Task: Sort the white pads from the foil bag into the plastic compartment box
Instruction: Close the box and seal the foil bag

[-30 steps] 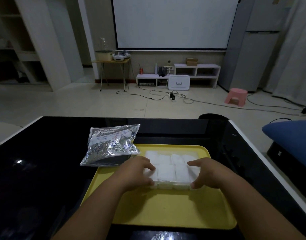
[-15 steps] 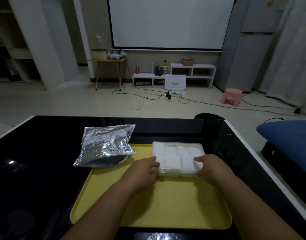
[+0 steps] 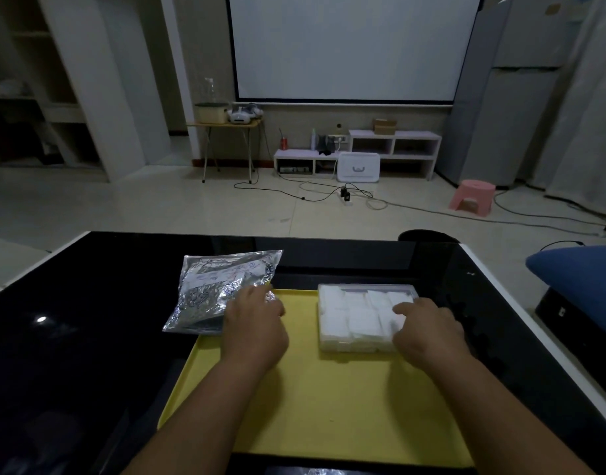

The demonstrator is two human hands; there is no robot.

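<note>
A clear plastic compartment box (image 3: 358,317) lies at the far right of the yellow tray (image 3: 329,406), its cells filled with white pads (image 3: 360,320). My right hand (image 3: 428,329) rests on the box's right side with fingers stretched over the lid. A crinkled silver foil bag (image 3: 219,289) lies partly on the tray's far left corner and partly on the black table. My left hand (image 3: 253,329) reaches to the bag's near right corner and its fingertips touch the foil; whether they pinch it is hidden.
The glossy black table (image 3: 72,337) has a white edge on the right. A blue cushion (image 3: 579,282) sits beyond that edge. A foil scrap (image 3: 322,471) shows at the table's near edge. Farther off lie floor cables, a pink stool and low shelves.
The box has slid farther right and away on the tray. My left hand has left the box and moved left to the foil bag. My right hand stays on the box.
</note>
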